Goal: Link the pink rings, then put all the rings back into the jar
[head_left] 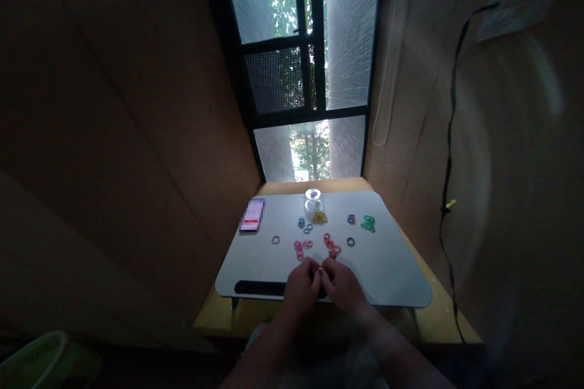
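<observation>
My left hand (302,287) and my right hand (343,285) meet at the near edge of a white lap table (392,267). Together their fingertips pinch a small yellow ring (320,270). Small coloured rings lie in groups on the table: pink ones (302,247), red ones (332,245), blue ones (305,225), yellow ones (320,217), green ones (368,223) and single purple ones (275,239). A clear jar (313,200) stands at the far middle of the table.
A phone (252,215) lies at the table's far left. Brown walls close in on both sides, a window (303,67) is ahead. A black cable (449,152) hangs down the right wall. A green tub (34,360) sits on the floor at left.
</observation>
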